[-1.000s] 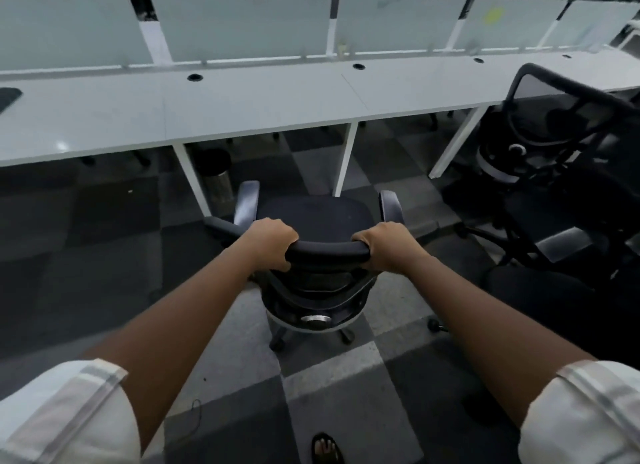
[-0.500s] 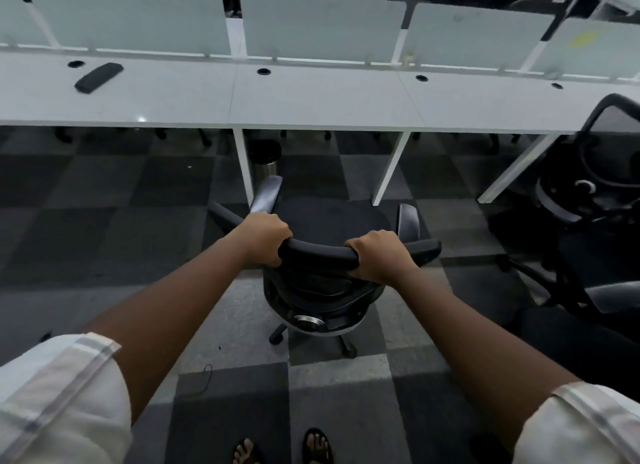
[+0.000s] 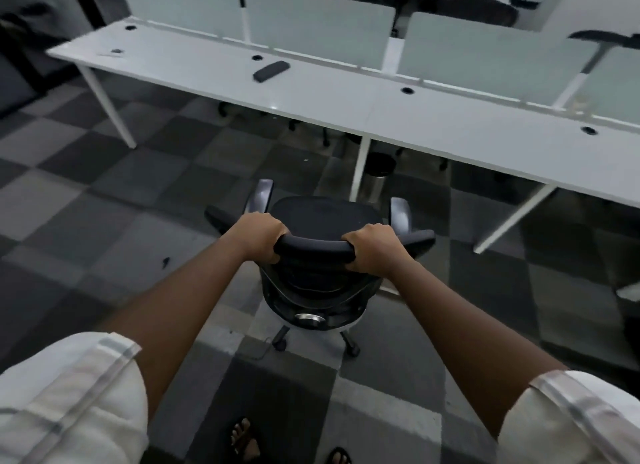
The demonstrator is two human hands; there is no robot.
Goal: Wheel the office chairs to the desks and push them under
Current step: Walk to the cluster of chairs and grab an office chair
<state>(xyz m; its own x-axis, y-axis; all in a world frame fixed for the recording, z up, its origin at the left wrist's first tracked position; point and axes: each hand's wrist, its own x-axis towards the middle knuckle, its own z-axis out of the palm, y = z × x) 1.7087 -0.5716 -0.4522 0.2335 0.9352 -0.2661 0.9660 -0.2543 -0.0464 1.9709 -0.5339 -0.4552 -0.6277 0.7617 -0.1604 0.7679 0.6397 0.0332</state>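
Two hands on one black mesh-backed office chair (image 3: 323, 221), which stands on the checkered carpet near the long white desk (image 3: 346, 92), not yet under it. Left hand (image 3: 258, 233) and right hand (image 3: 372, 247) each wrap curled fingers over the backrest's top rail, spaced apart, likely for steering. Both forearms reach forward, nearly straight. A dark flat object (image 3: 271, 71) lies on the desk, far left.

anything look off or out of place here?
Nothing damaged or spilled. Both the left hand and right hand grip the chair backrest; it stands upright on the floor, short of the desk. One dark flat object lies askew on the desk; a small dark scrap sits on the carpet.
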